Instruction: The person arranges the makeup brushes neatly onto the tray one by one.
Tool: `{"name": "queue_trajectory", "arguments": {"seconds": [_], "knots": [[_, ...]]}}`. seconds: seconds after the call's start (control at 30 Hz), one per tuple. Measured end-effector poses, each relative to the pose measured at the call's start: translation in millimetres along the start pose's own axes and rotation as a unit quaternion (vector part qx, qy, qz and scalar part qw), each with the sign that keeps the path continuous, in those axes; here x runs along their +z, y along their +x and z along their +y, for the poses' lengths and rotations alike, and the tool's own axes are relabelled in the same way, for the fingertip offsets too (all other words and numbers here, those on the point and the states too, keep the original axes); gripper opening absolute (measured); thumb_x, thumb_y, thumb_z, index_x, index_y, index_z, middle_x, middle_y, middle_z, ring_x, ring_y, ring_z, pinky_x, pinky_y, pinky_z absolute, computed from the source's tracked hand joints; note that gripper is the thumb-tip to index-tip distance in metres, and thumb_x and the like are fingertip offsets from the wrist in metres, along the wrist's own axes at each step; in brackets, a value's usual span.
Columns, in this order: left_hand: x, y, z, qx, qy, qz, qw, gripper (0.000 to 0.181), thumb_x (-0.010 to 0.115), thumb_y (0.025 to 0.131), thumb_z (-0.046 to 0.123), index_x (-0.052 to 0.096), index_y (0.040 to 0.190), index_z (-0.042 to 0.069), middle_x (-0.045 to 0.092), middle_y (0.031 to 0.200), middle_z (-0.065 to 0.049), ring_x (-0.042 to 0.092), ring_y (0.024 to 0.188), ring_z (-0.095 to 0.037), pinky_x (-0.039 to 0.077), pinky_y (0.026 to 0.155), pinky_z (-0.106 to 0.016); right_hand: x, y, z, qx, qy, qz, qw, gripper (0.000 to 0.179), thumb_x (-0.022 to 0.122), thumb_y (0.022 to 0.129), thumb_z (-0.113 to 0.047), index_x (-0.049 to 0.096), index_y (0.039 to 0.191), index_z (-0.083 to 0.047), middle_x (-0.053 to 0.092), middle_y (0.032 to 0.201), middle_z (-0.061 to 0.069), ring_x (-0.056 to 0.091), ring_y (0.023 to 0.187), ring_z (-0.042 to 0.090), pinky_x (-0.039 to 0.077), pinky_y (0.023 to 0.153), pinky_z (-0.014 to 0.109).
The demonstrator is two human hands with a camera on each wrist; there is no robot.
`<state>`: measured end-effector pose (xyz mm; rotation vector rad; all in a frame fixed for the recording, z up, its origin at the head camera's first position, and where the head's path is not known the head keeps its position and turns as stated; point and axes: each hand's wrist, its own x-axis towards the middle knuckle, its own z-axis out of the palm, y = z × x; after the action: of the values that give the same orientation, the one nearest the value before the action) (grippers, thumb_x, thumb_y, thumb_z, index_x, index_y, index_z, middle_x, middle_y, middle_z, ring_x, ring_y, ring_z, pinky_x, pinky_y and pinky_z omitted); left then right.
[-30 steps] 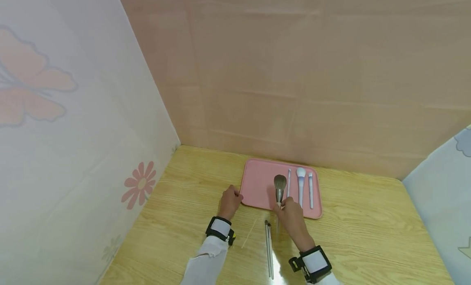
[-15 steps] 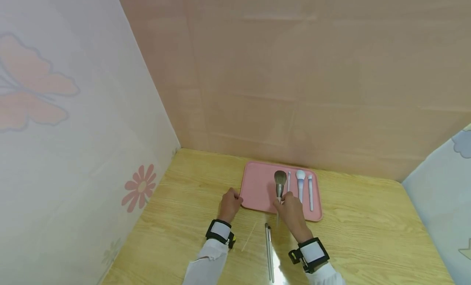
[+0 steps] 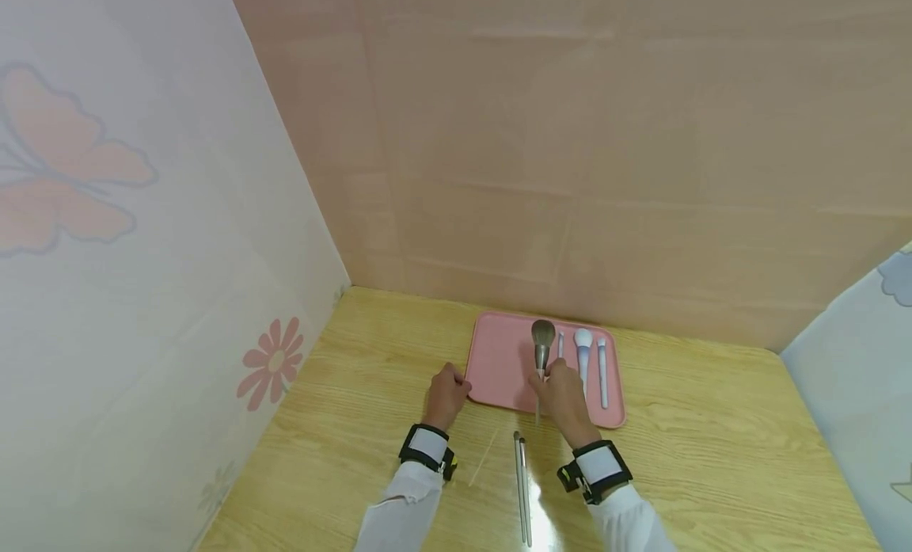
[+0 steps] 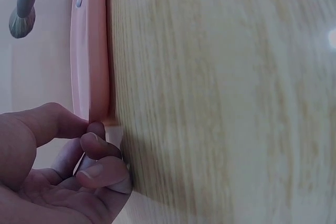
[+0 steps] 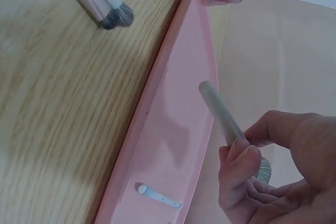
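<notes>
The right hand (image 3: 564, 400) pinches the handle of a large brush (image 3: 541, 354) between thumb and fingers, close below its metal collar. The brush is raised over the pink tray (image 3: 499, 362), its dark, fluffy bristles pointing away from the person and its pale handle running back toward the tray's near edge; the left wrist view shows its bristles apart from the tray. The left hand (image 3: 446, 395) has its fingers curled in, with thumb and fingertips pinching the tray's near left corner. Inside the tray, toward its right side, three white brushes lie roughly side by side: a thin brush (image 3: 560, 344) partly hidden by the right hand, a broad-headed brush (image 3: 583, 352) and a short, narrow brush (image 3: 602, 375). In front of the tray, two slim brushes (image 3: 520, 489) lie close together on the wood-grain surface (image 3: 712, 425), dark tips toward the tray. A thin pale strip (image 3: 483, 457) lies to their left. Each wrist wears a black band (image 3: 427, 447) above a white sleeve (image 3: 401, 516).
</notes>
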<state>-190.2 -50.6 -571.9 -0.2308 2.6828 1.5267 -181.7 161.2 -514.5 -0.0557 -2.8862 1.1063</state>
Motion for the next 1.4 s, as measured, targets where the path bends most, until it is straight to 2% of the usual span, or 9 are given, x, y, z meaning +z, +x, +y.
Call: {"name": "queue_trajectory", "arguments": {"seconds": [0.5,0.83,1.13,1.4], "knots": [[1.1,2.3,-2.0,-0.005,0.005,-0.002,1.0000,0.008,0.066,0.089,0.005,0.058,0.087,0.004,0.059,0.077,-0.007,0.050,0.066,-0.015,0.041,0.057,-0.027,6,17.4,1,-0.020,-0.023,0.022,0.9993,0.023,0.069,0.086,-0.014,0.052,0.077,0.000,0.051,0.063,0.007,0.046,0.052,0.016,0.035,0.045,0.028],[1.5,3.2,-3.0,0.001,0.009,0.000,1.0000,0.010,0.066,0.088,0.006,0.057,0.086,0.004,0.059,0.077,-0.006,0.051,0.065,-0.016,0.040,0.056,-0.027,6,24.4,-2,-0.006,-0.026,0.002,0.9996,0.025,0.067,0.089,-0.017,0.052,0.081,0.001,0.052,0.065,0.009,0.048,0.050,0.016,0.035,0.043,0.027],[1.6,2.2,-4.4,0.005,-0.002,0.001,1.0000,0.010,0.066,0.088,0.005,0.056,0.086,0.003,0.057,0.076,-0.007,0.050,0.064,-0.016,0.040,0.055,-0.027,7,32.7,2,0.014,-0.026,-0.015,0.9994,0.028,0.067,0.090,-0.018,0.050,0.076,-0.002,0.049,0.061,0.005,0.047,0.048,0.015,0.034,0.042,0.027],[1.1,0.8,-2.0,0.012,0.004,0.008,0.9999,0.010,0.066,0.086,0.003,0.057,0.083,0.004,0.059,0.074,-0.006,0.050,0.062,-0.014,0.039,0.054,-0.026,8,40.4,5,0.015,-0.036,-0.008,0.9992,0.027,0.067,0.087,-0.018,0.050,0.072,-0.004,0.049,0.059,0.005,0.048,0.048,0.016,0.035,0.041,0.028]]}}
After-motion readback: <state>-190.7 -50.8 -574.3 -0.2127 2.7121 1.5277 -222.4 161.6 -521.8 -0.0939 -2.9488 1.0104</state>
